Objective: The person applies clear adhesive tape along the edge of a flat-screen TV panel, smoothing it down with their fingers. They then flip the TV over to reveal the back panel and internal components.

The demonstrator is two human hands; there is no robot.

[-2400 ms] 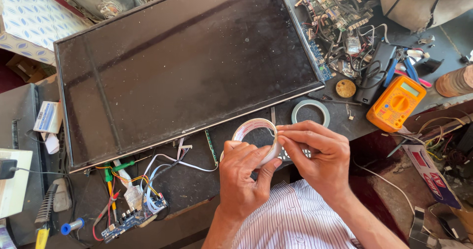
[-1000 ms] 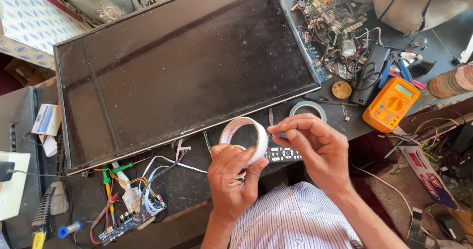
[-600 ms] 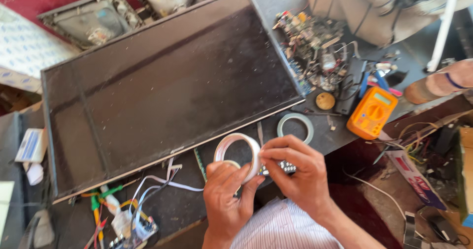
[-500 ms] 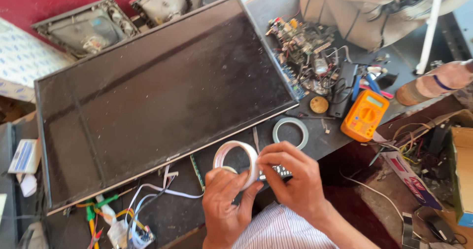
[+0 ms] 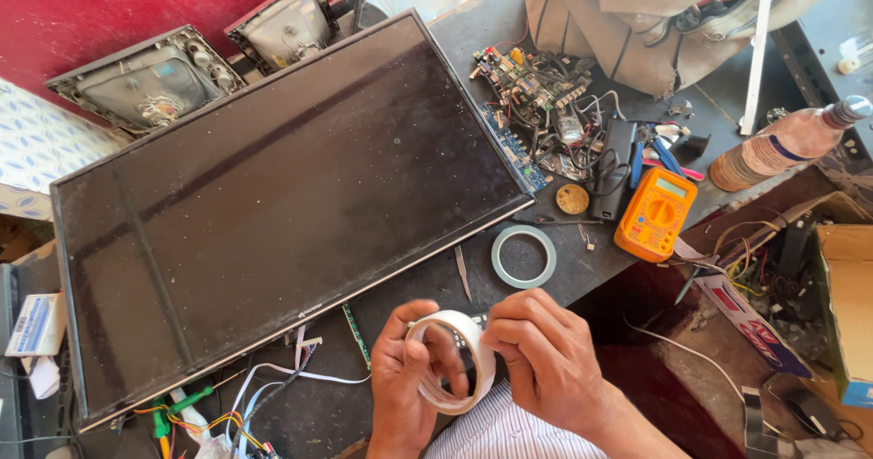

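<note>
white tape roll (image 5: 452, 361) | held upright between both hands, above the tabletop (image 5: 427, 282) edge | left hand (image 5: 405, 391) fingers closed around its rim | right hand (image 5: 538, 357) fingers pinch the roll's outer edge | progress: no strip pulled free yet; flat screen panel (image 5: 273, 195) beyond the fingers bears no tape

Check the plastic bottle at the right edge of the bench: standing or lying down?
Lying down. The plastic bottle rests on its side on the bench, its capped neck pointing up and right toward the frame edge, beyond the orange multimeter.
</note>
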